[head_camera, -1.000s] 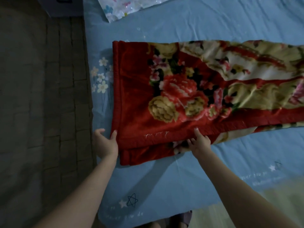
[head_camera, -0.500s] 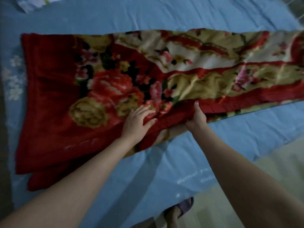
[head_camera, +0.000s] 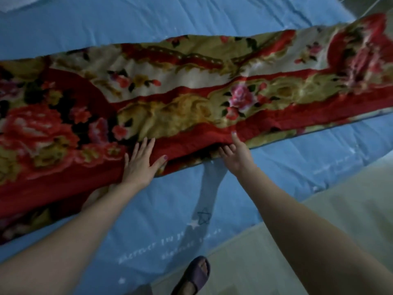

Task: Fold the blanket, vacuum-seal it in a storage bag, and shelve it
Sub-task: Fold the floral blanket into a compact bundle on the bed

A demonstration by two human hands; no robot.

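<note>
Fingers of left hand [head_camera: 140,165] flat on blanket [head_camera: 191,107], right hand [head_camera: 237,155] pinching its edge, sheet [head_camera: 148,220] writing unreadable

bedroom: blue bedsheet [head_camera: 212,22], floral blanket [head_camera: 191,92].

You stood at a bed covered by a blue sheet [head_camera: 212,22] printed with small white stars and a line of pale lettering near its front edge. Directly on it lay the folded red floral blanket [head_camera: 191,99], stretched in a long band from the left edge up to the far right, its near hem doubled over a lower layer. A pale piece of fabric [head_camera: 17,3] sat on the sheet at the far left corner.
</note>
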